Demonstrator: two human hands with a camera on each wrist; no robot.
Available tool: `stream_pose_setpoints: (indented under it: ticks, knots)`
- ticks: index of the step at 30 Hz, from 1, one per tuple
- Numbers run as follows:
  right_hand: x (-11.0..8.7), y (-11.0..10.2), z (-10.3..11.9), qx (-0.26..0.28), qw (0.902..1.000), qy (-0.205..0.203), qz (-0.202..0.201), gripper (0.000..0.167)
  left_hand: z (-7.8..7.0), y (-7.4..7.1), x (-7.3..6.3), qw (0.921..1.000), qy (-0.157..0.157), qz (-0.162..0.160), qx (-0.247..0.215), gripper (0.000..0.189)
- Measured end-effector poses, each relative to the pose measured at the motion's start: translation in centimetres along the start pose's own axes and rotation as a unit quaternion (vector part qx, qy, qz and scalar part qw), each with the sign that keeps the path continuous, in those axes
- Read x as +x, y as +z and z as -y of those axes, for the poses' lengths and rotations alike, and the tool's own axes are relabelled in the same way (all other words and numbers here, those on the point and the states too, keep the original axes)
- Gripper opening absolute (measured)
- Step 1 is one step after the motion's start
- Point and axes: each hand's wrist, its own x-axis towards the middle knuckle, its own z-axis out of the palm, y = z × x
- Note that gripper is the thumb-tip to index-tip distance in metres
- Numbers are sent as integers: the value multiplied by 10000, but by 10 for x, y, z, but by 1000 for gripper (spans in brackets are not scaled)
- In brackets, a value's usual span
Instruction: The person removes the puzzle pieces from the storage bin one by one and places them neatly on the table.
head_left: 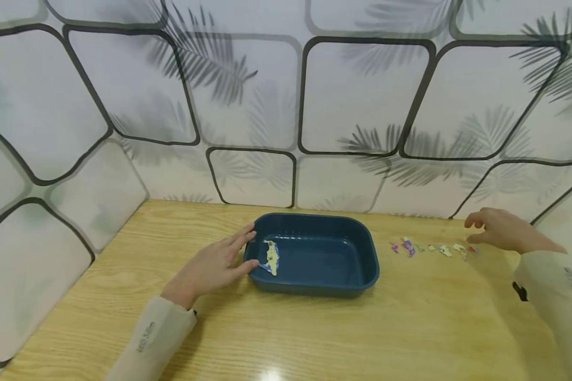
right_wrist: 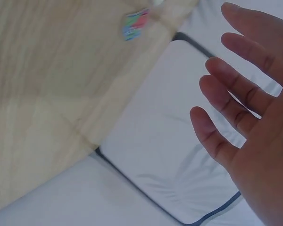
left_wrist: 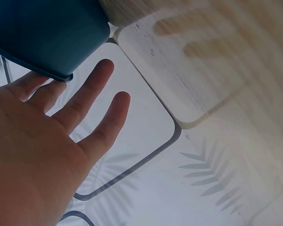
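Observation:
A dark blue rectangular basin (head_left: 312,290) stands on the wooden table. Inside, at its left end, lies a flat cream-and-blue cut-out piece (head_left: 272,257). My left hand (head_left: 214,270) rests at the basin's left rim with its fingers spread; in the left wrist view some fingers touch the rim. To the basin's right runs a row of several small flat colourful pieces, among them a purple one (head_left: 408,246) and a cream one (head_left: 445,250). Over the row's right end hovers my right hand (head_left: 502,231), fingers loosely bent and holding nothing, near a red-and-blue piece (right_wrist: 135,23).
A patterned wall (head_left: 252,174) with dark rounded outlines and leaf prints closes off the table's back and left side. The wooden tabletop (head_left: 314,338) extends in front of the basin.

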Motion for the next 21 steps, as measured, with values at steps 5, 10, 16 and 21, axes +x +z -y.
stream_pose_setpoints:
  ticks: [5, 10, 16, 21]
  knots:
    - [8, -6, 15, -23, 9996, -199, -196, 29, -2, 3, 2, 10000, 3, 13, -36, 71]
    - [22, -15, 35, 87, 9991, -320, -256, 30, -2, 2, 1, 10000, -35, -24, -27, 71]
    - [34, -23, 57, 232, 9985, -401, -298, 35, -1, 1, 0, 10000, -60, -46, -11, 71]
    - [42, -26, 75, 302, 9974, -556, -357, 40, -1, 0, -1, 10000, -58, -25, 7, 71]
